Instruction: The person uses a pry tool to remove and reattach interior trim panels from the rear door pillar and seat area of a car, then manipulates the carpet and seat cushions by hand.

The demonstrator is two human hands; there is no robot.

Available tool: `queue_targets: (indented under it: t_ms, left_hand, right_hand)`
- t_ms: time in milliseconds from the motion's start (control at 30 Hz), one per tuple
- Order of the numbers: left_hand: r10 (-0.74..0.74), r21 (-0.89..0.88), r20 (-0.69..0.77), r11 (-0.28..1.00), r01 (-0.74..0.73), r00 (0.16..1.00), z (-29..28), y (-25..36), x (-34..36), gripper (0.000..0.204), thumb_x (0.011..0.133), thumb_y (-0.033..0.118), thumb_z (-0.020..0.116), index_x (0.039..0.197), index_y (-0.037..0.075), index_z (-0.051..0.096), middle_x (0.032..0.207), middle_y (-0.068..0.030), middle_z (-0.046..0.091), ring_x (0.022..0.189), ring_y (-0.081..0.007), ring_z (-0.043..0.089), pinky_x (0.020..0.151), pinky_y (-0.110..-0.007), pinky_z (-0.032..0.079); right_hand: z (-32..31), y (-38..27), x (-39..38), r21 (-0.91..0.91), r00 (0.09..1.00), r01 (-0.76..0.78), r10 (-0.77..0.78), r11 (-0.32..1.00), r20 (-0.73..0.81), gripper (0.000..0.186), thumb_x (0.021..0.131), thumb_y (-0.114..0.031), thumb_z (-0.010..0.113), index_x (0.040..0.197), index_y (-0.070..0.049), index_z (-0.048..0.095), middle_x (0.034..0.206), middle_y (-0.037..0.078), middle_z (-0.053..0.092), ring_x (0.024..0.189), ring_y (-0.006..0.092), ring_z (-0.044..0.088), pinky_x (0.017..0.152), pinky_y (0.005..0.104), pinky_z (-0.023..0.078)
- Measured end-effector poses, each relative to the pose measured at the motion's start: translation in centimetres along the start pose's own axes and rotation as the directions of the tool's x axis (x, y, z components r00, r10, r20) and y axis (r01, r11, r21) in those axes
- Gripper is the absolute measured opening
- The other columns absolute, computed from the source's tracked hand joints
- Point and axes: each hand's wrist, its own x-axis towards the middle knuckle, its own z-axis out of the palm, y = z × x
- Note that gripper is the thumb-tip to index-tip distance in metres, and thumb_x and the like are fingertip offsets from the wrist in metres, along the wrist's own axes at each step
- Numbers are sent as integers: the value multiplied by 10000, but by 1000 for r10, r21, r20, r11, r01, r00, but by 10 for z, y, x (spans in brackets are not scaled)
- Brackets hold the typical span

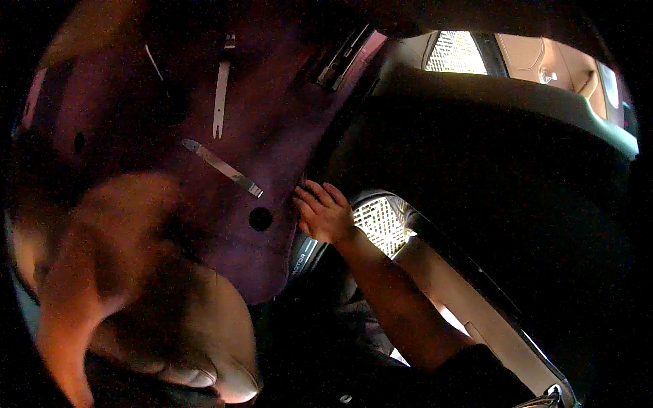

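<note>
A dark purple car floor carpet [238, 245] fills the middle of the view. My right hand [325, 212] lies at its right border beside the door sill, fingers bent over the carpet's edge; their tips are partly in shadow. On the carpet are two flat metal pry tools: a fork-ended one [222, 95] points towards me, and another strip [224, 170] lies slanted near my right hand. My left arm [71, 326] rises at the lower left, close to the camera and smeared. The fingers of my left hand cannot be made out.
A beige seat [224, 340] bulges at the lower left. Along the right runs the sill plate [304, 257], with a beige door panel [435, 285] beyond. A metal seat rail [347, 58] sits at the far end. The carpet has a round black hole [260, 219].
</note>
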Motion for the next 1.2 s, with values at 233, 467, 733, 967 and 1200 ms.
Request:
queue_targets:
  t_ms: [233, 467, 733, 967, 1200]
  left_hand:
    - [-265, -206, -964, 830, 519, 41, 123, -82, -185, 758, 1057, 565, 403, 1500, -49, 430, 1490, -265, 519, 1386, -383, 503, 1174, -470, 371]
    - [-431, -394, -902, 855, 337, 38, 180, -109, -204, 792, 1071, 575, 319, 1578, -33, 346, 1633, -205, 375, 1520, -347, 334, 1263, -448, 221]
    - [-256, -197, -964, 870, 452, 73, 168, -115, -220, 758, 1072, 541, 285, 1524, -48, 437, 1584, -201, 455, 1485, -342, 393, 1243, -421, 248]
    - [-171, -115, -983, 849, 515, 63, 156, -116, -212, 647, 1084, 458, 297, 1498, 5, 505, 1523, -195, 537, 1439, -345, 472, 1210, -415, 312]
    - [-140, -109, -989, 885, 453, 36, 159, -111, -200, 639, 1085, 456, 305, 1484, 10, 528, 1512, -206, 548, 1428, -359, 489, 1205, -428, 327]
  right_hand:
    - [29, 5, -18, -32, 999, -23, 24, 999, 45, 410, 748, -319, 735, 1126, -164, 761, 1325, -5, 680, 1355, 202, 535, 1150, 453, 374]
    - [38, 17, -29, -137, 991, -31, 48, 990, 122, 371, 770, -307, 704, 1129, -222, 747, 1335, -58, 666, 1361, 193, 521, 1155, 493, 364]
    - [37, -6, -18, -255, 990, 1, 34, 967, 135, 313, 794, -340, 688, 1094, -278, 755, 1350, -104, 658, 1332, 162, 546, 1143, 493, 359]
    - [16, -12, -4, -234, 909, 170, -60, 957, 414, 535, 901, -497, 649, 1307, -149, 678, 1426, 27, 628, 1377, 265, 525, 1173, 511, 346]
    - [16, -43, 6, 168, 574, 498, -469, 851, 672, 948, 879, -671, 638, 1523, 1, 453, 1559, 254, 461, 1460, 419, 426, 1188, 486, 376]
